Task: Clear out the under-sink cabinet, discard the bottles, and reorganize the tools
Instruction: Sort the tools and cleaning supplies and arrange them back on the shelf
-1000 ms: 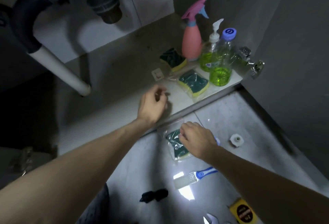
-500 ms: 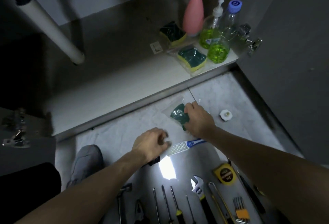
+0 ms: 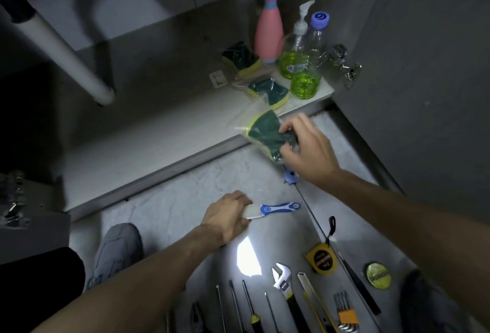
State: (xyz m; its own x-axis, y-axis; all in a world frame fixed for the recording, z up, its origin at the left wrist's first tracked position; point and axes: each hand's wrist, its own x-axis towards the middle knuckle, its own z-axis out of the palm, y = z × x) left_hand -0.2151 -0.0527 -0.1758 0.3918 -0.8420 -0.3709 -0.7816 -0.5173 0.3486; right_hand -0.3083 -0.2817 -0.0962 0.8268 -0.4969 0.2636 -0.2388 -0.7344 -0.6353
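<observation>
Gripping bagged sponge [image 3: 266, 131]: right hand [image 3: 309, 151], fingers pinched, raised above cabinet edge [image 3: 159, 171] | left hand [image 3: 228, 217] fingers curled round brush [image 3: 273, 209] on near floor | bottles [image 3: 305, 67] far right in cabinet

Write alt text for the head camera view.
The right hand lifts a bagged sponge at the cabinet edge while the left hand grips a blue-handled brush on the floor. Tools lie below.

Cabinet shelf [image 3: 148, 131] bears bottles [image 3: 305, 73]; floor [image 3: 185, 200] bears tools [image 3: 282, 283]
</observation>
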